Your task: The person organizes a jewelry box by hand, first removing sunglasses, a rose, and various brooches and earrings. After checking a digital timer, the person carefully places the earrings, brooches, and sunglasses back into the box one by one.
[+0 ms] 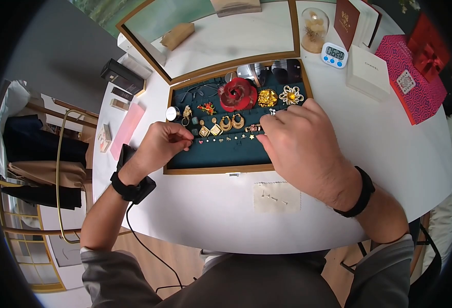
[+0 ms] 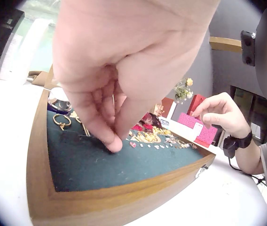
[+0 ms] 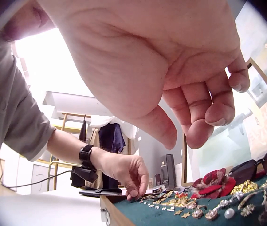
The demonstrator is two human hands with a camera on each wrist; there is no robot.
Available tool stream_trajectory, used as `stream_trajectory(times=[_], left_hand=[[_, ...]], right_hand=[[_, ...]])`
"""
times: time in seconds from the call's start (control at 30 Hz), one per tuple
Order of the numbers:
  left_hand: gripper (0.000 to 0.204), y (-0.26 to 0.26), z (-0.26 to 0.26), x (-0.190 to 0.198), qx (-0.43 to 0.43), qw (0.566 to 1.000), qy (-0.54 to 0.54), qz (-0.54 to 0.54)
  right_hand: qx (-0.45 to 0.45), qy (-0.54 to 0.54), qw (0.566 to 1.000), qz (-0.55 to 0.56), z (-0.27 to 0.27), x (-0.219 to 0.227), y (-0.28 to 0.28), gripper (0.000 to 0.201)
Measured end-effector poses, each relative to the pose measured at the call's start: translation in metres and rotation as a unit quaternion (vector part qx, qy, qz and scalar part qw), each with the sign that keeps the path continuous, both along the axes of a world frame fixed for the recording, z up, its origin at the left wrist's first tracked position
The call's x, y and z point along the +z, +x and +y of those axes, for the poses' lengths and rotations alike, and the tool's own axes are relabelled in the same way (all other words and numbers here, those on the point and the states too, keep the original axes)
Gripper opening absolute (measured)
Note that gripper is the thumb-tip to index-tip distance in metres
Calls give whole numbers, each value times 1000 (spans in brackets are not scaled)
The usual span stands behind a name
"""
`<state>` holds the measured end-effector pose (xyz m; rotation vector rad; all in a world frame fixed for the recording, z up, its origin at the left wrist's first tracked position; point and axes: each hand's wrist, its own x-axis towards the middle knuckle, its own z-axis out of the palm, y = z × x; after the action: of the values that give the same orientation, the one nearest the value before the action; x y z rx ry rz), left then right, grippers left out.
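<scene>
My left hand [image 1: 161, 143] is at the left end of a row of small stud earrings [image 1: 228, 139] in a jewelry box lined with dark green velvet [image 1: 215, 155]. In the left wrist view its thumb and index fingertips meet low at the velvet, beside a pink stud [image 2: 133, 145]. Whether they pinch a tiny earring I cannot tell. My right hand [image 1: 305, 143] hovers over the box's right side. Its fingers [image 3: 200, 134] are loosely bent in the right wrist view, with nothing between them. Gold hoop earrings [image 1: 237, 121] and square drop earrings [image 1: 204, 131] lie between the hands.
A red flower brooch [image 1: 237, 95], a gold flower brooch [image 1: 291, 95] and sunglasses [image 1: 286, 71] fill the box's back. Its mirrored lid [image 1: 220, 43] stands raised. Several small pins lie on a cream cloth [image 1: 290, 192] in front. A timer [image 1: 334, 55] and gift boxes [image 1: 368, 72] stand right.
</scene>
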<state>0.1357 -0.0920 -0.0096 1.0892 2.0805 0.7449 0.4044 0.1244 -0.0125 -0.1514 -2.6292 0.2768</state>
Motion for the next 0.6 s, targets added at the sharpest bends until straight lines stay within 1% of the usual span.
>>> stream_trajectory(times=[0.3,0.37,0.47,0.6], left_hand=[[8,4,1,1,20,999,-32,22],[8,7,1,2,-42,992,-1,121],[8,8,2,2,-54,988,-7,145],[7,9,3,2,-56,987,-14,151]], right_hand=[[5,-3,1000,11,0,0,1,15],[7,-6,1000,10,1,1,1,15],[8,-4,1000,7,1,1,1,15],[9,1,1000,13,1,0,1,15]])
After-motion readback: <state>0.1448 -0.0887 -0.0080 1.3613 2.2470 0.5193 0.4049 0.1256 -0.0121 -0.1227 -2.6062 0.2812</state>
